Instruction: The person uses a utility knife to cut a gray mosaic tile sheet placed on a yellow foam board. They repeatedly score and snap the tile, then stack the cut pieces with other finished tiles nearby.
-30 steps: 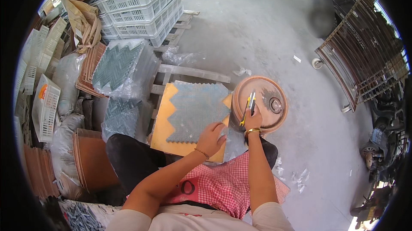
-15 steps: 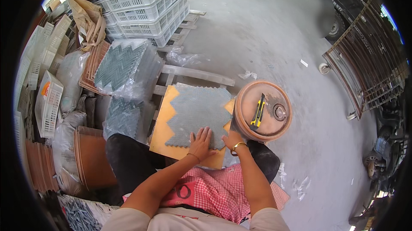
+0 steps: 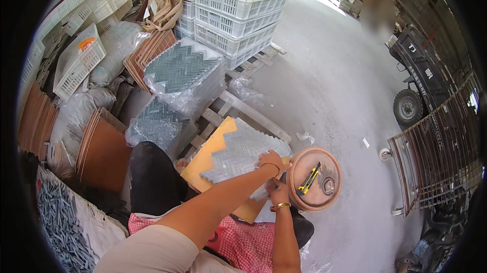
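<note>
A grey mosaic tile sheet with zigzag edges lies on a yellow-orange board in front of my knees. My left hand rests on the sheet's right part, fingers spread and pointing right. Just below it, my right hand, with a gold bangle at the wrist, is curled at the sheet's near right edge; its fingertips are partly hidden. Right of the board stands a round, lidded, orange-brown bucket, its rim close to both hands. A yellow and black utility knife lies on the lid.
Stacks of plastic-wrapped herringbone mosaic sheets stand at the left, beside a wooden pallet. Behind them rise white crates filled with tile strips. Loose strips lie at lower left. A metal rack and a vehicle are at the right.
My left hand has moved right across the sheet, close to my right hand. The sheet now sits turned on the board, its surface showing lighter. The view has swung.
</note>
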A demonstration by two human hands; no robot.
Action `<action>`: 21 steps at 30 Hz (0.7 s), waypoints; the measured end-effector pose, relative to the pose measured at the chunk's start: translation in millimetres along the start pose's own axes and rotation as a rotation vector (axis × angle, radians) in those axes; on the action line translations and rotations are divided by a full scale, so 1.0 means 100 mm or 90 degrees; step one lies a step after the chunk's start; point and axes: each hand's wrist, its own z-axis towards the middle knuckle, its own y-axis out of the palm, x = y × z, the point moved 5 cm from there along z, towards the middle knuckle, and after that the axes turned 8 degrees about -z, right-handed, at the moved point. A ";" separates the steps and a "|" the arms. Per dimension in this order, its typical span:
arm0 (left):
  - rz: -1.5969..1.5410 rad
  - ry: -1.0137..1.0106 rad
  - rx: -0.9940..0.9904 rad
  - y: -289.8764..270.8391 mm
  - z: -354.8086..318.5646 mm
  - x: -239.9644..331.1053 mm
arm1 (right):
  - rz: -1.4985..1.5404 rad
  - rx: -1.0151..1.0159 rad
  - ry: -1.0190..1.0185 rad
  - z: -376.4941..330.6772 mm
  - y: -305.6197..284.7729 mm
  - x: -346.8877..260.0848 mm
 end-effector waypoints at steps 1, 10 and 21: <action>-0.031 -0.105 0.018 0.13 0.22 -0.06 | -0.087 0.000 -0.051 0.00 0.07 -0.07; 0.364 -0.101 -0.150 -0.23 0.49 0.04 | -0.474 0.149 -0.605 -0.41 0.79 -0.72; 0.284 0.188 0.095 -2.25 -0.14 -0.37 | 0.464 -0.300 -0.035 -0.65 1.44 -1.10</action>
